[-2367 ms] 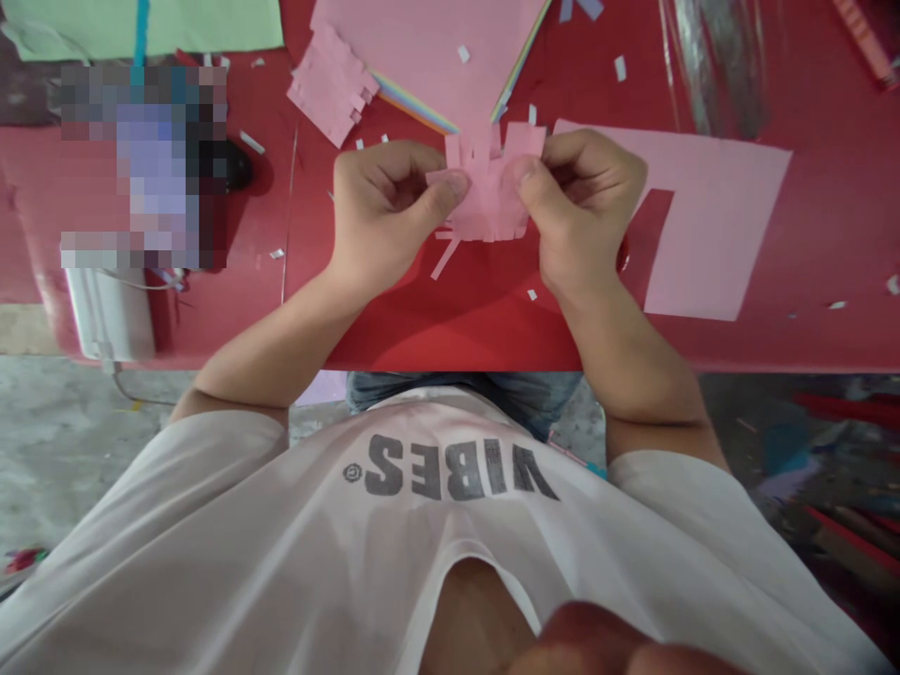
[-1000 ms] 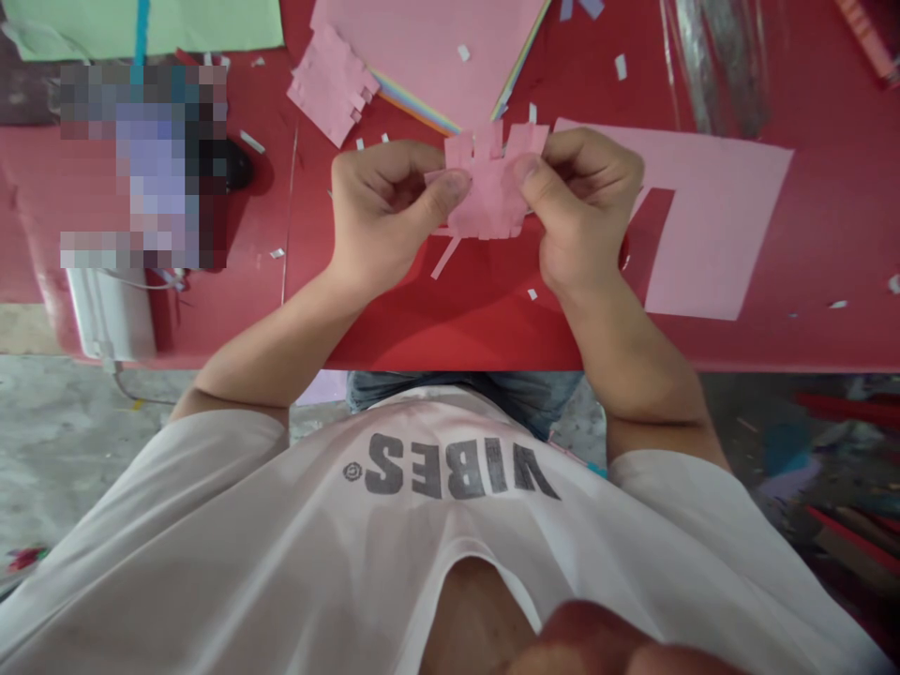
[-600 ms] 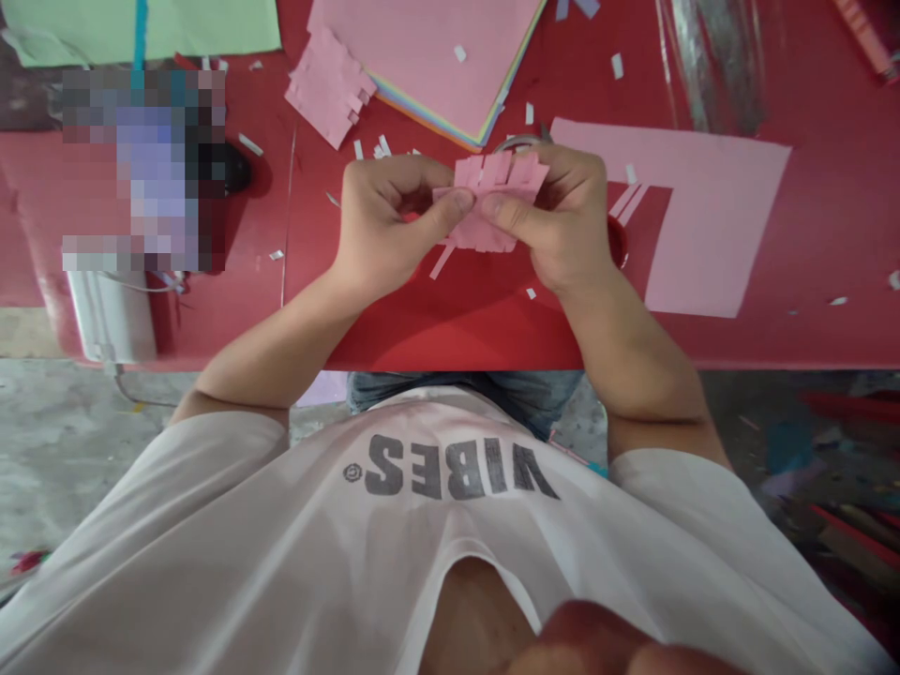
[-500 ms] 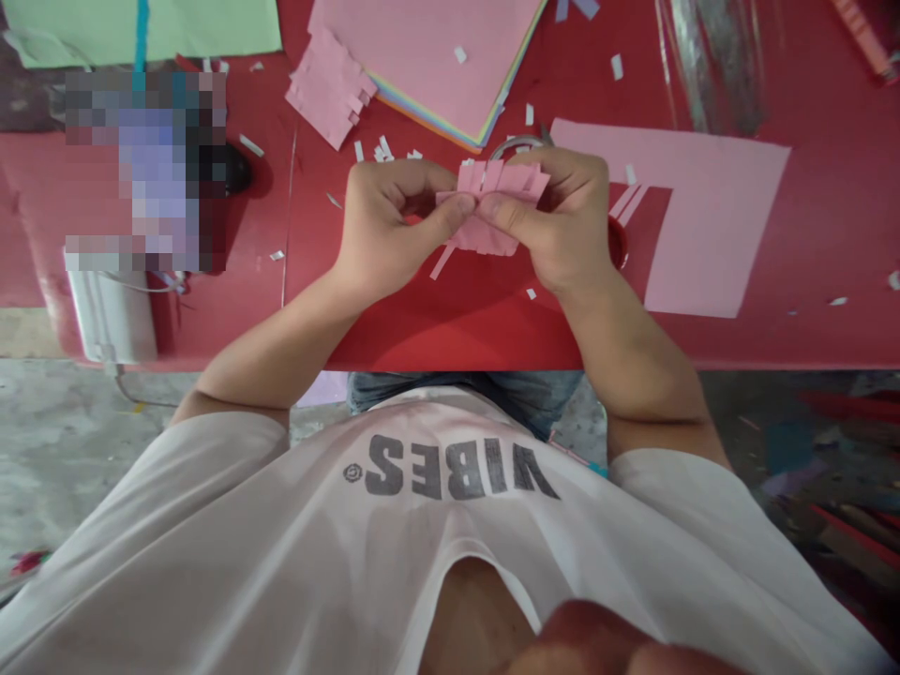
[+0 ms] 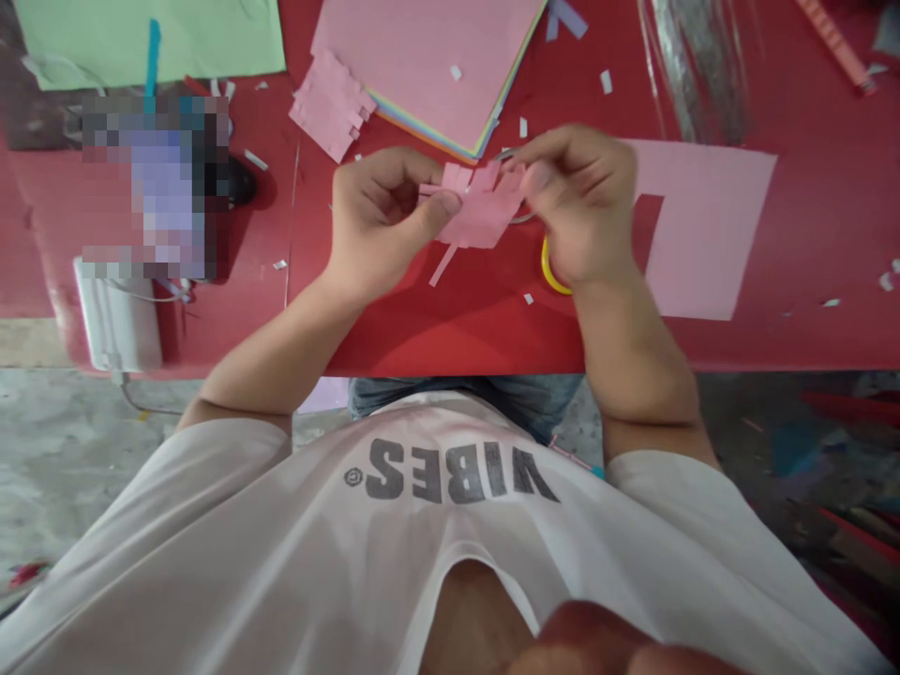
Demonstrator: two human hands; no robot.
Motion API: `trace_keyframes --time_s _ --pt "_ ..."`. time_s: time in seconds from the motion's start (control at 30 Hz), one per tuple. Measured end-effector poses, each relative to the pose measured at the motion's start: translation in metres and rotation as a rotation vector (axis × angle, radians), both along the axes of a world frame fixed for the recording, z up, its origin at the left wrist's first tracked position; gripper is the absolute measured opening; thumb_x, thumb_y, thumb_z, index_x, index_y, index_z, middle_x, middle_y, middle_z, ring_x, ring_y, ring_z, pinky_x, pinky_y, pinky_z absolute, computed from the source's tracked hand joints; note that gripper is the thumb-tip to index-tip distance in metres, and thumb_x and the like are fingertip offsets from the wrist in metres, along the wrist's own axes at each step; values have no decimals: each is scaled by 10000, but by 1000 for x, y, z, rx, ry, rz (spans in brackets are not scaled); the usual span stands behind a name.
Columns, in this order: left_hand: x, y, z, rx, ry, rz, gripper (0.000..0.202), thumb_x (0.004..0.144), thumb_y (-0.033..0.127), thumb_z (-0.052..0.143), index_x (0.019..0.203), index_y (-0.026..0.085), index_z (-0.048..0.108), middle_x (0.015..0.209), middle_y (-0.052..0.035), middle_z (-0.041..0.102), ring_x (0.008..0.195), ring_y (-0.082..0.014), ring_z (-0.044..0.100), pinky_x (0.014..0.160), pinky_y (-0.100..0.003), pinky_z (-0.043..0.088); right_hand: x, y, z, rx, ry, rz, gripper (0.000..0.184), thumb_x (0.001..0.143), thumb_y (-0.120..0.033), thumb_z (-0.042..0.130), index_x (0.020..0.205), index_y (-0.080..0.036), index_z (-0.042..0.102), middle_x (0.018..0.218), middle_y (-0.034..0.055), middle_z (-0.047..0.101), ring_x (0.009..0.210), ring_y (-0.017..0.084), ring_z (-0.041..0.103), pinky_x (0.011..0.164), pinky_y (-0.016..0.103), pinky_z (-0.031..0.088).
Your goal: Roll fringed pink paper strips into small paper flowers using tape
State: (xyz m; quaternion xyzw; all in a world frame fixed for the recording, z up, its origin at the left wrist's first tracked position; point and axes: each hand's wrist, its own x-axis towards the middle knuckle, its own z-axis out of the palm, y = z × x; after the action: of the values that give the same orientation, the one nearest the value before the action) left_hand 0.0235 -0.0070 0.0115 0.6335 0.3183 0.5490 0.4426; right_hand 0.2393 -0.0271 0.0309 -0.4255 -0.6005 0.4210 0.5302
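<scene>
A small piece of woven pink paper strips (image 5: 482,217) is held above the red table, with a loose strip end hanging from its lower left. My left hand (image 5: 383,220) pinches its left side between thumb and fingers. At the right edge, my right hand (image 5: 587,202) has thumb and forefinger closed on the upper right corner of the weave. Beneath and beside my right hand lies a ring-shaped roll, its yellow rim (image 5: 555,267) partly hidden. A thin metal curve shows behind the weave; what it belongs to is mostly covered.
Another woven pink piece (image 5: 332,105) lies by a stack of coloured paper (image 5: 428,56). A cut pink sheet (image 5: 710,234) is at right. White power bank (image 5: 119,319), black mouse (image 5: 239,180) and green sheet (image 5: 155,37) are at left. Paper scraps dot the table (image 5: 450,337).
My right hand has shifted right, from the middle of the weave to its right corner, uncovering more of it. The yellow rim now shows. My left hand keeps its pinch.
</scene>
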Motion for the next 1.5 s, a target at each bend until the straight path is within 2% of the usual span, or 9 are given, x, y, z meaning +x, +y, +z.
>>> trace_keyframes --time_s 0.07,0.23,0.33,0.4,0.6,0.93,1.07,1.27,1.5 --pt "-6 4 4 23 -7 -114 196 862 360 815 839 186 726 762 -10 705 682 -96 646 607 -251 516 17 6 10 47 -50 -67 200 957 -505 651 955 -336 758 884 18 709 772 196 651 729 392 507" --pt "-12 0 19 36 179 -508 149 837 348 827 945 276 754 1020 -59 780 919 -222 745 781 -415 615 42 15 10 104 -828 23 284 874 -490 739 1105 -326 728 1085 56 735 1015 259 609 942 457 457" --pt "-9 -8 25 57 278 -543 111 834 275 803 938 277 765 1102 -57 773 968 -222 746 818 -404 610 35 16 -5 111 -1104 166 305 806 -481 776 1061 -322 723 1053 53 747 1000 290 590 950 513 408" --pt "-7 -12 22 32 303 -471 89 831 260 787 917 268 764 1169 -53 765 1016 -224 747 868 -403 616 29 15 -12 111 -1150 170 138 861 -380 699 963 -288 718 966 50 742 967 282 603 948 536 379" --pt "-3 -7 -5 25 230 -179 108 787 256 798 866 227 730 1368 -81 694 1178 -266 724 1048 -493 594 20 10 -4 132 -950 24 69 967 -296 567 975 -288 636 989 28 727 992 241 610 1078 519 350" --pt "8 -20 6 83 19 -333 134 858 369 769 830 254 707 1538 -2 559 1408 -318 574 1138 -586 533 4 -10 -7 81 -446 -63 203 1002 -524 489 1034 -325 513 938 12 702 965 272 686 900 472 542" --pt "9 -22 7 116 -36 -363 147 887 381 747 834 252 698 1533 -4 567 1399 -332 579 1127 -611 533 2 -11 -7 90 -442 -79 202 994 -518 508 1025 -319 523 958 26 688 1037 269 669 928 463 542" --pt "6 -24 5 139 22 -191 130 894 367 745 869 252 690 1549 -2 552 1362 -312 615 1113 -566 560 4 -13 -8 172 -634 -169 171 978 -483 537 918 -340 611 908 30 705 1042 282 659 1021 507 516" --pt "9 -28 7 76 -94 -315 181 924 406 708 842 253 658 1517 20 584 1377 -299 603 1142 -588 539 14 -9 -22 359 -733 -167 173 872 -517 702 911 -358 648 1012 -25 754 985 287 688 1094 564 423"
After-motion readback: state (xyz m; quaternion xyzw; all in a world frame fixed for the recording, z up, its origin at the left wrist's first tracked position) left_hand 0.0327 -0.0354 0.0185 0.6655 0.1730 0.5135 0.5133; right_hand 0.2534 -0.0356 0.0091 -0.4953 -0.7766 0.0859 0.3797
